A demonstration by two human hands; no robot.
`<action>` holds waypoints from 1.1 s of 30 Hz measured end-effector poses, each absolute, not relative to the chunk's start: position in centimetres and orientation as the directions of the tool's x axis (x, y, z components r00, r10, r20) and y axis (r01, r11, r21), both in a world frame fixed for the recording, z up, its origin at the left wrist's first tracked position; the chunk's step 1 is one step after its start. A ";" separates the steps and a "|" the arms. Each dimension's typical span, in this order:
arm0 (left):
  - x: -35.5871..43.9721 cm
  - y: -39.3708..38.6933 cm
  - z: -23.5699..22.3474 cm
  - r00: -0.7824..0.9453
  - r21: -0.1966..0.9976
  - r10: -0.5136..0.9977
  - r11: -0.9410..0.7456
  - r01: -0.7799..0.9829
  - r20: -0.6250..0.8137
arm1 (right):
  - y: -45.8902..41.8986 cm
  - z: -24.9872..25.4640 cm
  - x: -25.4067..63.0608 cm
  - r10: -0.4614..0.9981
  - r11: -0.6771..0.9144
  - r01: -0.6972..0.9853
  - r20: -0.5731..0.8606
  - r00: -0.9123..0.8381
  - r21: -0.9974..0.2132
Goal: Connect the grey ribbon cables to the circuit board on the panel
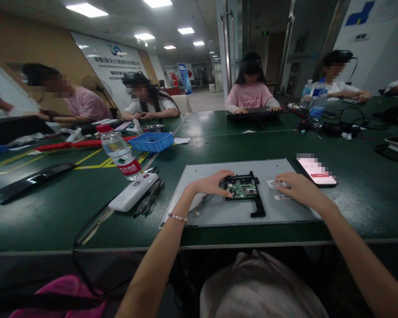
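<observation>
A green circuit board (245, 190) sits in a black plastic frame (260, 207), which rests on a flat grey panel (212, 216). My left hand (214, 183) grips the frame's left side, fingers at its upper edge and thumb at the lower left. To the right, my right hand (293, 187) is closed over the panel beside two white labels (281, 197). Its fingers are pinched together near the upper label; what they hold, if anything, is too small to make out. A pale cable lies on the panel under my left wrist.
A lit phone (316, 171) lies right of the panel. On the left are a white power bank (134, 192), glasses (149, 198), a water bottle (119, 152) and a blue tray (152, 141). Several people sit around the green table (205, 148).
</observation>
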State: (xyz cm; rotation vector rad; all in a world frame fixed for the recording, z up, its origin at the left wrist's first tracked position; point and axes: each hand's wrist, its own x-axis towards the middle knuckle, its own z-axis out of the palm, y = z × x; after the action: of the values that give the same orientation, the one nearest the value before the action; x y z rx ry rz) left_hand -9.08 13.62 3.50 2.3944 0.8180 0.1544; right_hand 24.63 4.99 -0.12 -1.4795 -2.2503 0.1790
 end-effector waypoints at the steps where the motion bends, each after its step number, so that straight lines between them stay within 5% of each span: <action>1: -9.1 13.6 3.5 0.802 0.569 0.591 -0.634 0.525 -0.082 | 5.0 -0.3 24.7 0.898 0.422 0.848 0.280 -0.340 -0.321; 10: -9.2 13.3 3.9 0.796 0.509 0.603 -0.669 0.542 -0.055 | 4.8 -0.3 24.0 0.886 0.400 0.916 0.268 -0.379 -0.027; 21: -9.0 12.8 5.1 0.805 0.460 0.593 -0.714 0.528 -0.004 | 5.1 -0.1 24.4 0.862 0.470 0.869 0.291 -0.415 -0.153; 26: -8.5 12.0 6.6 0.781 0.420 0.611 -0.748 0.515 0.129 | 5.4 -0.2 24.4 0.856 0.478 0.865 0.305 -0.418 -0.153; 33: -6.9 9.7 8.2 0.734 0.188 0.618 -0.786 0.589 0.282 | 5.4 -0.2 24.7 0.853 0.491 0.845 0.317 -0.415 -0.213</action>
State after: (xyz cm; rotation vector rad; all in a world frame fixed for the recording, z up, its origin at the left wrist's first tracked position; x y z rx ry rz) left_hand -6.93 9.73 8.23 2.8453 0.9920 0.5087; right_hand 24.72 5.44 -0.22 -1.4144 -2.3583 0.0277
